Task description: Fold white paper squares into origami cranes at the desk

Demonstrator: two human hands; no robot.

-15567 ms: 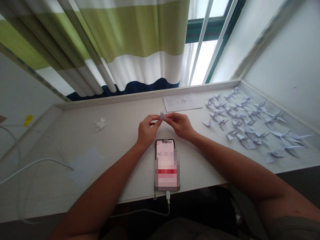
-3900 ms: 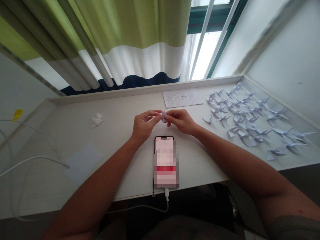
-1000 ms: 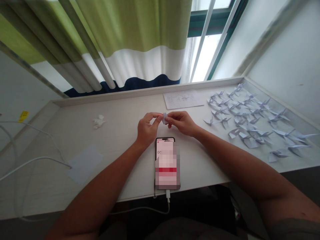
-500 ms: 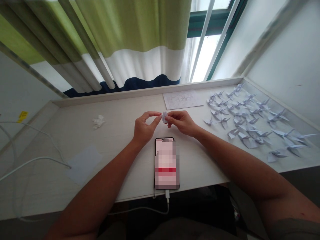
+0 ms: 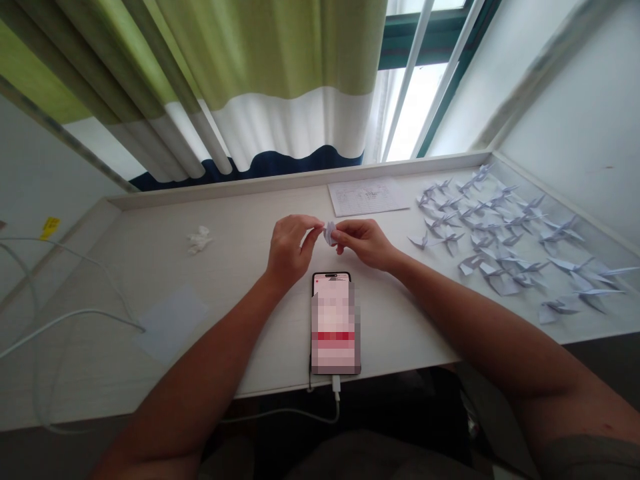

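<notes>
Between my hands, above the desk, is a small piece of folded white paper [image 5: 329,233], seemingly a paper crane. My right hand [image 5: 364,241] pinches its right side between thumb and fingers. At its upper left edge, the thumb and index finger of my left hand [image 5: 293,248] close in a pinch on what looks like a thin tip of the paper. Just nearer to me lies a phone [image 5: 333,320] with a blurred screen and a white cable plugged into its lower end.
Many white paper cranes [image 5: 500,230] cover the desk's right side. A printed sheet [image 5: 369,197] lies behind my hands. Crumpled paper [image 5: 199,240], a flat white sheet [image 5: 173,321] and looping white cables [image 5: 75,319] are at left. A raised rim [image 5: 240,185] borders the desk below the curtain [image 5: 280,60].
My left hand has turned over slightly, its knuckles rising and its fingers straightening at the paper's edge. The right hand keeps its hold. The whole view has shifted a little.
</notes>
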